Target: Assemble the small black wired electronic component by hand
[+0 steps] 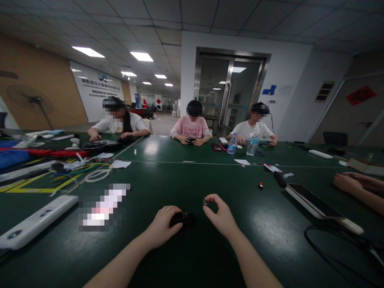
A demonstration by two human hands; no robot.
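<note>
My left hand point(165, 223) is closed around a small black box-like object point(186, 217) low over the dark green tabletop. Its right end sticks out past my thumb and fingers, with faint light marks on top; the rest is hidden in the hand. To the right, my right hand point(221, 215) pinches a small dark piece point(205, 203) with a shiny spot between thumb and index finger. A short gap separates this piece from the black object. Both are too small and dark for me to tell their exact kind.
A white power bank-like bar point(39, 220) and a blurred-out phone-shaped thing point(105, 206) lie left. Cables point(97, 175) clutter the far left. On the right are a phone point(313, 200), a black cable point(312, 244) and another person's hand point(348, 182). Several people sit around, near water bottles point(253, 145).
</note>
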